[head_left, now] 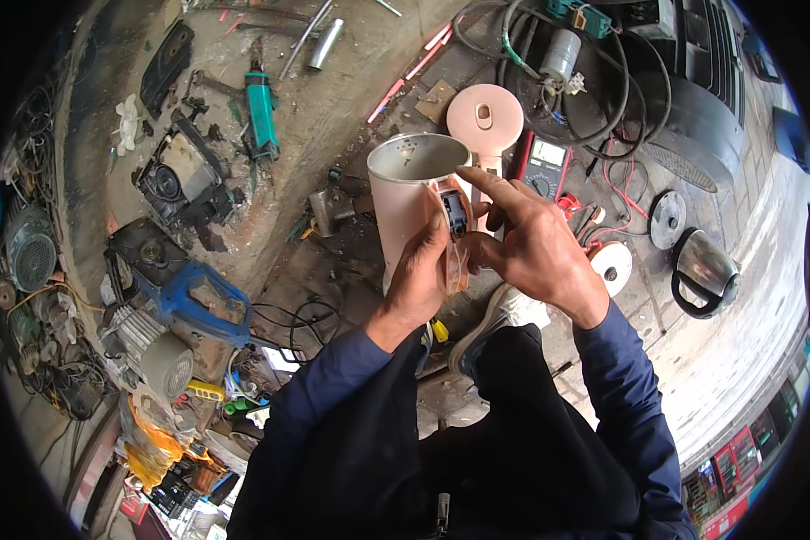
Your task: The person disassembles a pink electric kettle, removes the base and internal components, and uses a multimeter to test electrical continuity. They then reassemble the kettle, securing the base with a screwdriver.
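Observation:
A pink electric kettle body (pixel 400 216) stands tilted slightly before me, its open top showing a bare metal inside with dark spots. The handle (pixel 457 216) faces right; its cover is off, so dark parts inside show. My left hand (pixel 414 283) is closed round the lower handle, thumb along its side. With my right hand (pixel 540 243) I pinch at the handle's right side, the index finger stretched toward the kettle's rim; whether a small part sits between the fingertips is hidden. Just behind lies a round pink lid (pixel 484 117).
A multimeter (pixel 544 162) with red leads lies right of the lid. Farther right are a metal disc (pixel 668 220), a white round base (pixel 610 268) and a steel kettle (pixel 706 274). Cables and a large motor (pixel 693 135) fill the back right. Tools, including a green grinder (pixel 261 117), lie left.

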`<state>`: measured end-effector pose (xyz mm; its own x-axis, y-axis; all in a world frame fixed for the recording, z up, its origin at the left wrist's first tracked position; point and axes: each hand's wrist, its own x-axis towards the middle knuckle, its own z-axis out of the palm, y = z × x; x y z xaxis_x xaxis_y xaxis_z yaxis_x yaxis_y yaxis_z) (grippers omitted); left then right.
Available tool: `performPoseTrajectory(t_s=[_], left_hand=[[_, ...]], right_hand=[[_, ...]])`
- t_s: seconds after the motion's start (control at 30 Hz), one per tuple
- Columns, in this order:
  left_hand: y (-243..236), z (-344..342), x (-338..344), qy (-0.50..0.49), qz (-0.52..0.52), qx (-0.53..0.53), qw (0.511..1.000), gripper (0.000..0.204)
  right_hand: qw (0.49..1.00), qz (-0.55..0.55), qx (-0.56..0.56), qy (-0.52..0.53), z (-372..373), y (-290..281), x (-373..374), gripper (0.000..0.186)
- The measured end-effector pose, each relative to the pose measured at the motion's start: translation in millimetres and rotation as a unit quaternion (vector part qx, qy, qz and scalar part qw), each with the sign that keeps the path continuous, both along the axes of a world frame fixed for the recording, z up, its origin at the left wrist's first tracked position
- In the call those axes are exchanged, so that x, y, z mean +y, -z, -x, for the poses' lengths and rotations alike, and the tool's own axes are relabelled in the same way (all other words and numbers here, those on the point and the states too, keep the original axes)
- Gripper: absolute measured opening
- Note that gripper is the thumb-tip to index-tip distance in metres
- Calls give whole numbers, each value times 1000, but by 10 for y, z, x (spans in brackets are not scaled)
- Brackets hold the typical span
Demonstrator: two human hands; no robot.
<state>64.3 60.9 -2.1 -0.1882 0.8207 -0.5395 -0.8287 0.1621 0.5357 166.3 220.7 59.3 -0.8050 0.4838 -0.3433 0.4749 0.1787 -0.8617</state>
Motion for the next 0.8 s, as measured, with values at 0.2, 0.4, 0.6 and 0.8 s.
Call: performPoseTrajectory(t_s=[0.2, 0.4, 0.6, 0.8], left_hand=[[-47, 1, 6, -4, 26, 0, 1000, 71], [40, -9, -54, 20, 19, -5, 1000, 60], [31, -45, -71, 8, 31, 4, 999, 60], [0, -66, -53, 6, 16, 31, 999, 61]], right_hand=[[999, -9, 2, -49, 16, -18, 36, 65], [998, -50, 17, -39, 18, -39, -18, 58], [996, -66, 8, -52, -29, -75, -24, 58], [997, -59, 24, -53, -38, -77, -32, 48]])
